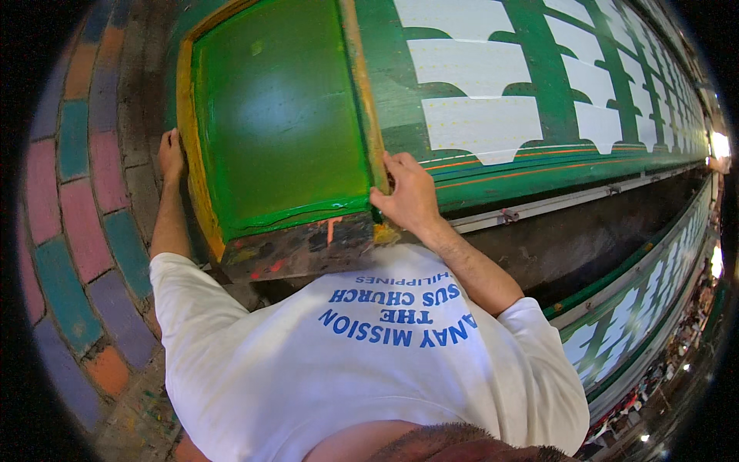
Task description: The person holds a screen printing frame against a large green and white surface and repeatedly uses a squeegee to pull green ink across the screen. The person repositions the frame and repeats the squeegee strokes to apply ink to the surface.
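Note:
A large screen-printing frame (279, 131) sits in front of me, its mesh coated green and its wooden sides yellow with paint smears. The near side of the frame carries dark, paint-stained tape or coating with red flecks. My left hand (172, 156) grips the left side of the frame, fingertips against the yellow wood. On the opposite side, my right hand (409, 191) is closed around the right edge near its front corner, with some fingers hidden. To the right of the frame, white cut fabric pieces (483, 127) lie in rows on a long green printing table (550, 185).
A metal rail (531, 209) runs along the table's near edge. Beyond a dark gap, a second green table (616, 327) bears more white pieces. Paving in pink, teal, purple and orange blocks (81, 231) covers the floor at left. Assorted clutter lies at the far lower right.

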A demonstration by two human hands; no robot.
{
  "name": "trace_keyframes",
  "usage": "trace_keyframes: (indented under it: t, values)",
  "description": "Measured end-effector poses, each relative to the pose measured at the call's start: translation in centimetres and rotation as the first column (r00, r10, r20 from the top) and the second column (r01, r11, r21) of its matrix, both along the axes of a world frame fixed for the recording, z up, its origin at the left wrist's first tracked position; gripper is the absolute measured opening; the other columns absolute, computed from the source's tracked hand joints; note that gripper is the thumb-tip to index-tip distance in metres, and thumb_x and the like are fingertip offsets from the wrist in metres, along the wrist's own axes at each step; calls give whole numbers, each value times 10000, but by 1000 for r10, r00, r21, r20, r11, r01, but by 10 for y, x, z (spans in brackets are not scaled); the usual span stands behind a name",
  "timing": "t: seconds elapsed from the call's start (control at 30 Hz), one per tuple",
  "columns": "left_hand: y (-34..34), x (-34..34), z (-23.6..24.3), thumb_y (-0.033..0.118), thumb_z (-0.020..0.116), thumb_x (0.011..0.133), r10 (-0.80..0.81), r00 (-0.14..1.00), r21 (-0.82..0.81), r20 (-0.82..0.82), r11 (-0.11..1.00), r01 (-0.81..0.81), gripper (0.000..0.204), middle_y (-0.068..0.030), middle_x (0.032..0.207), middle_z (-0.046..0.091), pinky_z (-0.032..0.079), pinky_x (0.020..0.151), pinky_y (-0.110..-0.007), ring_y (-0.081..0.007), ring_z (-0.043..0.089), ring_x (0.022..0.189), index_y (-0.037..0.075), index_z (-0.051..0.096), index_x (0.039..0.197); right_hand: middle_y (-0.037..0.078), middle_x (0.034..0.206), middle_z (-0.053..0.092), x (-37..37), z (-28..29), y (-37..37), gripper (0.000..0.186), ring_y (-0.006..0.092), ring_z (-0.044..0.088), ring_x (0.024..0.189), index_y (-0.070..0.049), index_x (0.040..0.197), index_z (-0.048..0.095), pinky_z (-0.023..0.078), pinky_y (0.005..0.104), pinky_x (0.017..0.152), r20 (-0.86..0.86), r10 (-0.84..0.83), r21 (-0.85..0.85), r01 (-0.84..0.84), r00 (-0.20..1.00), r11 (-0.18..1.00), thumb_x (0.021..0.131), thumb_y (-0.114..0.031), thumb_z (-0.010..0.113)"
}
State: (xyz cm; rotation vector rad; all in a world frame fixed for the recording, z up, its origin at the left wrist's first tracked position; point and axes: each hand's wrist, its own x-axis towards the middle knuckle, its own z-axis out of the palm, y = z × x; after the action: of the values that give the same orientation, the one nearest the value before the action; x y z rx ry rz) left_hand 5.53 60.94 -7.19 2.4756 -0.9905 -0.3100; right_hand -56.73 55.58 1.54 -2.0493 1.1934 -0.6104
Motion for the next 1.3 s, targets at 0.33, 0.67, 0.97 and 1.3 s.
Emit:
trace_keyframes:
  t: [0.33, 0.67, 0.97, 1.3]
  values:
    - [-88, -156, 48, 518, 541, 1051, -78, 992, -169, -98, 984, 60, 543, -154, 1251, 696, 484, 992, -382, -263, 651, 1145, 55, 651, 1313, 181, 1031, 679, -146, 6, -109, 559, 363, 676, 974, 4, 1246, 692, 566, 439, 862, -78, -8, -43, 4, 997, 999, 721, -168, 772]
    - [-185, -423, 39, 477, 585, 1034, -63, 995, -273, -73, 961, 41, 473, -180, 1143, 737, 521, 929, -389, -296, 695, 1050, 64, 680, 1244, 163, 1083, 672, -372, -33, -194, 594, 319, 680, 991, 7, 1319, 658, 546, 376, 871, -6, -107, 113, 107, 994, 988, 742, -89, 762]
    - [-209, -466, 38, 508, 537, 1033, -9, 1000, -187, 14, 982, 11, 505, -217, 1195, 720, 514, 960, -446, -384, 683, 1118, 69, 668, 1247, 176, 1196, 651, -419, -49, -207, 605, 328, 669, 1058, 18, 1378, 609, 546, 396, 906, 0, -84, 192, 82, 996, 978, 817, -136, 775]
    - [-221, -449, 12, 499, 422, 1061, -61, 997, 22, 55, 998, 60, 575, -265, 1272, 680, 485, 1015, -526, -463, 637, 1193, 17, 572, 1337, 175, 1403, 611, -402, 7, -161, 498, 373, 586, 1275, 0, 1287, 677, 479, 446, 1089, -102, 283, -36, -288, 954, 957, 898, -296, 772]
